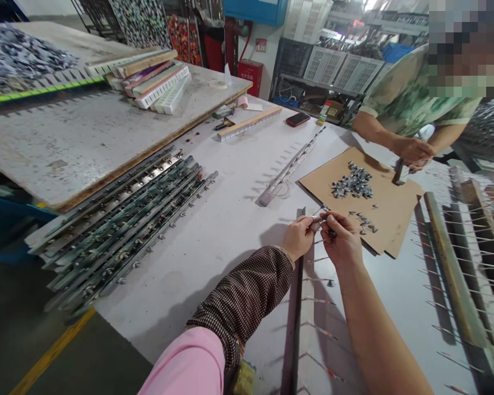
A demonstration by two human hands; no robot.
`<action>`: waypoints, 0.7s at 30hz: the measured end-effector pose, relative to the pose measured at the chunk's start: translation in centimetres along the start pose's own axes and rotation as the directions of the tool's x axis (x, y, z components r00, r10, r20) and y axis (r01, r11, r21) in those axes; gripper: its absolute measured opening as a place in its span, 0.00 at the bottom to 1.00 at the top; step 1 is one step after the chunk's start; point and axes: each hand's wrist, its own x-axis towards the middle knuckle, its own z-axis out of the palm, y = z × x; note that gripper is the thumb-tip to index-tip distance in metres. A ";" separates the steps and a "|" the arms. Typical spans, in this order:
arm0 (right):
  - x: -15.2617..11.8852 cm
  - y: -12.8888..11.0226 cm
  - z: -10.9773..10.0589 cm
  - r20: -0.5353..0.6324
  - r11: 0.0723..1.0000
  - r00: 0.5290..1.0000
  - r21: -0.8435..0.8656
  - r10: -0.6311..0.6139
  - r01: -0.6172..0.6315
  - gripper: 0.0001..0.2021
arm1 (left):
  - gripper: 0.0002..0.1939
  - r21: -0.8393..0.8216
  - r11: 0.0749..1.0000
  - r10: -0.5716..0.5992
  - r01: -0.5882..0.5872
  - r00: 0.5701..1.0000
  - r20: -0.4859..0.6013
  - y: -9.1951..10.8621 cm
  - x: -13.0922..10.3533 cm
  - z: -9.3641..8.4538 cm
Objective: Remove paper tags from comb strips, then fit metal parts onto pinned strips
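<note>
Your left hand (299,237) touches the spiked bar (306,318) near its far end, grip unclear; your right hand (342,238) pinches a small dark piece (324,217). Alongside: cardboard (389,214), loose grey pieces (352,182) on it.

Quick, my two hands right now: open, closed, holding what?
Left hand: closed, fingertips pinched at the bar's far end; exact hold unclear.
Right hand: closed, apparently pinching a small dark piece.

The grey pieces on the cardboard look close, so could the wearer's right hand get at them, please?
Probably yes: the right hand is near the cardboard, and nothing visible blocks the way to the grey pieces, though it seems to pinch something dark beside the left hand.
</note>
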 end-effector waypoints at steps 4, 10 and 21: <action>-0.1 0.2 -1.0 0.010 0.981 0.996 -0.177 -0.083 0.084 0.17 | 0.09 -0.022 1.000 0.007 -0.007 1.000 -0.004 0.1 0.0 -0.1; 0.7 0.5 -2.0 0.101 0.948 0.983 -0.266 -0.154 0.176 0.15 | 0.10 -0.008 1.000 -0.005 0.005 1.000 0.004 0.2 -0.1 0.0; 1.0 -0.8 -2.7 -0.007 0.944 0.986 -0.290 -0.164 0.155 0.20 | 0.08 -0.017 1.000 0.024 -0.024 1.000 0.002 -0.5 0.7 0.0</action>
